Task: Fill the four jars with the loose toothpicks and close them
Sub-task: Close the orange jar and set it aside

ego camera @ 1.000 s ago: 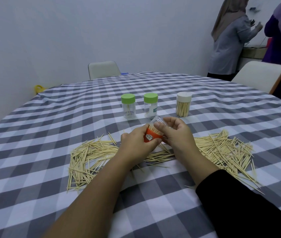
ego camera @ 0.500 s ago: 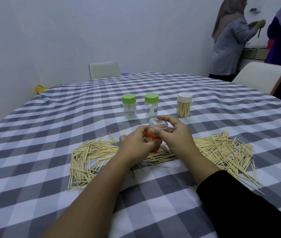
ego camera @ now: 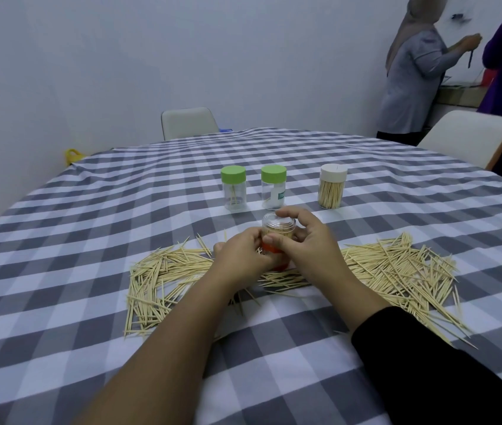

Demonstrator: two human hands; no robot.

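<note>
The head camera looks down on a round table (ego camera: 90, 210) under a grey and white checked cloth. Take the orange jar (ego camera: 277, 240) near the middle as the landmark: it stands upright among the toothpicks, packed with sticks, and carries a clear cap (ego camera: 278, 223) on top. The left hand (ego camera: 243, 259) wraps its fingers around the jar's left side and lower body. The right hand (ego camera: 308, 243) curls over from the right, its thumb across the front of the jar just below the cap and its forefinger arched over the cap's top. Whether the cap is fully seated cannot be told.

Loose toothpicks (ego camera: 403, 271) fan out in a wide heap to the right of the orange jar, and a second heap (ego camera: 157, 283) spreads to its left, with a thin band joining them under the hands.

Beyond the orange jar stand 3 more jars in a row. The left green-lid jar (ego camera: 233, 191) holds only a few sticks. The right green-lid jar (ego camera: 273, 191), just beside it and directly behind the orange jar, has a white label and looks almost bare inside. The white-lid jar (ego camera: 332, 185), farther right and apart from the 2 green ones, is full of toothpicks.

Past the table are 2 pale chairs, 1 at the far edge (ego camera: 188, 122) and 1 at far right (ego camera: 470, 136), and 2 people stand by a counter in the corner.
</note>
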